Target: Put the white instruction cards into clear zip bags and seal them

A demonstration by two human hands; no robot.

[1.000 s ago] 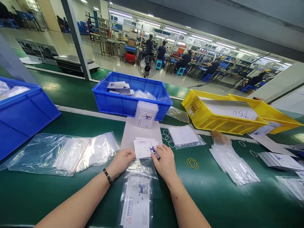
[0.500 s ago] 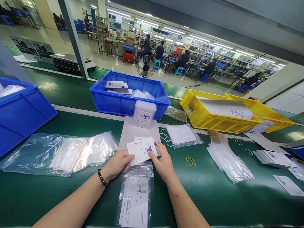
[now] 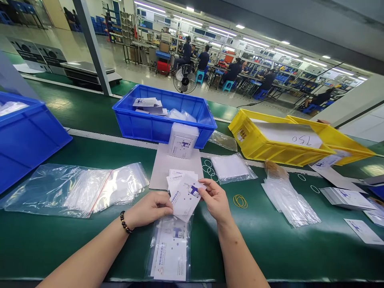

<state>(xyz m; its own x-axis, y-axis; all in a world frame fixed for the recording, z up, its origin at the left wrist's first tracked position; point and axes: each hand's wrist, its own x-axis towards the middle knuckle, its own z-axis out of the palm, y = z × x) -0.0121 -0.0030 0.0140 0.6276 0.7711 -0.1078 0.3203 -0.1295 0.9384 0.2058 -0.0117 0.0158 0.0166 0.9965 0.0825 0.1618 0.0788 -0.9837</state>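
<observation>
Between my hands a white printed card (image 3: 186, 199) is held at a slant, its blue picture at the upper right. My right hand (image 3: 214, 199) pinches its right edge between thumb and fingers. My left hand (image 3: 154, 210), with a beaded bracelet at the wrist, is closed at the card's lower left edge. Behind it lie more printed cards (image 3: 180, 174) on a grey-white board (image 3: 159, 176). Below my hands a clear plastic bag (image 3: 170, 252) with printed cards inside lies on the green table. A stack of bagged cards (image 3: 183, 141) stands at the board's far end.
A blue bin (image 3: 162, 130) with cards and bags stands behind; another blue bin (image 3: 30, 136) is at left. Yellow bins (image 3: 279, 154) stand at right. Clear bags (image 3: 90, 192), yellow rubber bands (image 3: 240, 201), white rings (image 3: 210, 171) and card stacks (image 3: 346, 199) lie around.
The card between my hands has turned from nearly level to a steep slant. My right hand has moved right and slightly up, uncovering more of the cards behind.
</observation>
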